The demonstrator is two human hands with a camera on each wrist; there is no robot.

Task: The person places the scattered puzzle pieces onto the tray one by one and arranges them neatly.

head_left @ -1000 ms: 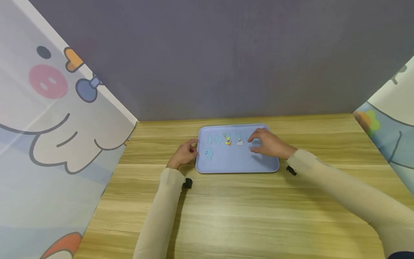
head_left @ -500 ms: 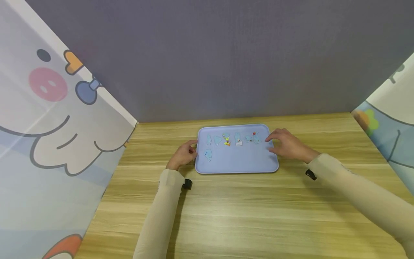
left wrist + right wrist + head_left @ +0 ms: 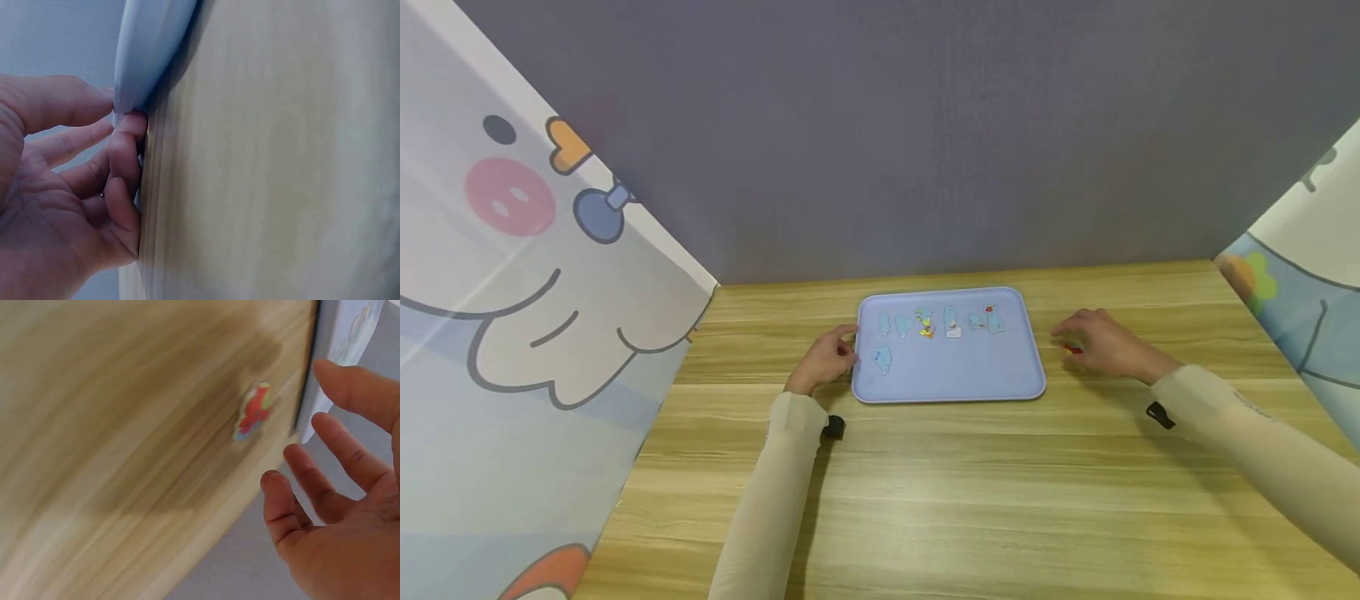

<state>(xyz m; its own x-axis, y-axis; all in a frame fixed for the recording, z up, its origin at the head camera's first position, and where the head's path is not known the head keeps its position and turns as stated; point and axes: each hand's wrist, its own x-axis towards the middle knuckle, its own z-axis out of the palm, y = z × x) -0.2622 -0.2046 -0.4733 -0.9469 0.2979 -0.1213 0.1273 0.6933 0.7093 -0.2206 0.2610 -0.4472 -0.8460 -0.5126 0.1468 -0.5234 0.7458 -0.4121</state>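
Observation:
My left hand (image 3: pixel 829 360) is at the left edge of a pale lavender tray (image 3: pixel 951 379). In the left wrist view, the thumb and curled fingers (image 3: pixel 123 150) pinch the tray's rim. Right of the tray, my right hand (image 3: pixel 1105 346) hovers with fingers apart and nothing between them. A small red sticker-like piece (image 3: pixel 253 411) with green and blue parts lies on the table near those fingers. Several light-blue cut-out pieces lie in the tray, among them a piece with a red spot (image 3: pixel 995 320), one with yellow (image 3: pixel 927 325) and a lone lower-left one (image 3: pixel 882 359).
The wood-grain table (image 3: pixel 940 492) carries the tray near its back edge. Behind it rises a grey panel (image 3: pixel 925 150). Cartoon-printed panels stand at the left (image 3: pixel 512 275) and right (image 3: pixel 1318 325).
My right hand has moved off the tray to the right, over the table by the red piece. The piece with the red spot now shows in the tray. My left hand has stayed put.

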